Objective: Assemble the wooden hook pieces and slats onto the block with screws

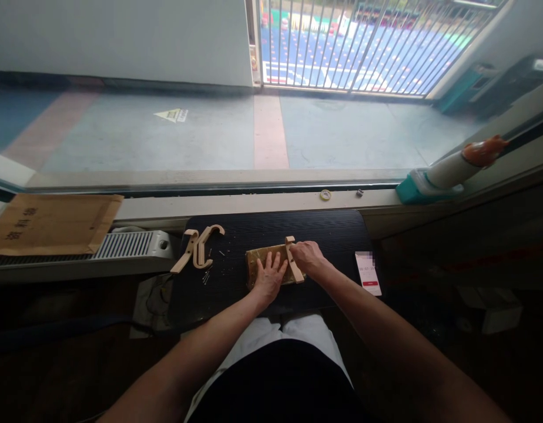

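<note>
My left hand (pixel 268 276) lies flat, fingers spread, on a yellowish pad (pixel 257 262) that rests on a small dark table (pixel 298 229). My right hand (pixel 307 257) is closed on a light wooden strip (pixel 294 271) lying across the pad's right end. Two curved wooden pieces (pixel 198 247) sit at the table's left side. A few small nails (pixel 207 274) are scattered beside them.
A phone (pixel 367 272) with a white and red screen lies at the table's right edge. A brown envelope (pixel 46 223) rests on a radiator (pixel 126 245) to the left. A large window with a sill (pixel 262 202) runs behind the table. A white and teal handle (pixel 448 173) leans at right.
</note>
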A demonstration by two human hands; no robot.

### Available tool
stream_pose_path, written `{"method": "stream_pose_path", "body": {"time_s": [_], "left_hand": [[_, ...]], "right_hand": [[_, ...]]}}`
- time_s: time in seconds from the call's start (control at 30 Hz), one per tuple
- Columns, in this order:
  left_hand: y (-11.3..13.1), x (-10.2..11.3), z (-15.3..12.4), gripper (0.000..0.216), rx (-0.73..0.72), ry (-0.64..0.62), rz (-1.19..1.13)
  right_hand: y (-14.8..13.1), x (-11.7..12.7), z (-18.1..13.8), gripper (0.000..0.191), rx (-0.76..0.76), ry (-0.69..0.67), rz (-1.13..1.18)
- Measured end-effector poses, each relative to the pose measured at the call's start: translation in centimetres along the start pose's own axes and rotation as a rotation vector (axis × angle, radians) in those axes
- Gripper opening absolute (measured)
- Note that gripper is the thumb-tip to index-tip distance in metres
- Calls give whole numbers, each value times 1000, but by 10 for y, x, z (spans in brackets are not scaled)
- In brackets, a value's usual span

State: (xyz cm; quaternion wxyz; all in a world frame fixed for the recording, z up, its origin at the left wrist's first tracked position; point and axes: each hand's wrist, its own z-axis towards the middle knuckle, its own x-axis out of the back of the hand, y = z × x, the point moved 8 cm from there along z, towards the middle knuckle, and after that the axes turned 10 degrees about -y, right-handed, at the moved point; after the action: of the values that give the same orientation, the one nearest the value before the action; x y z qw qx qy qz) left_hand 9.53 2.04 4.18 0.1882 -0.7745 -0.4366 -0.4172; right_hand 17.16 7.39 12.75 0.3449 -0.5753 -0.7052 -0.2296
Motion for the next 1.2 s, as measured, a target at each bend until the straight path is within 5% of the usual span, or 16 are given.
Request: {"method": "stream_pose_path", "body": {"time_s": [0.27, 0.77, 1.2], "left_hand": [[-1, 0, 0, 65, 2, 8, -1], [-1, -3, 1, 64, -2, 10, -2], [-1, -3, 2, 66, 0, 2, -2]], "right_hand": [[14, -7, 3, 26, -108, -21, 29], [1, 6, -7, 27, 37, 21, -26], [23, -7, -5, 27, -94, -70, 2]]}}
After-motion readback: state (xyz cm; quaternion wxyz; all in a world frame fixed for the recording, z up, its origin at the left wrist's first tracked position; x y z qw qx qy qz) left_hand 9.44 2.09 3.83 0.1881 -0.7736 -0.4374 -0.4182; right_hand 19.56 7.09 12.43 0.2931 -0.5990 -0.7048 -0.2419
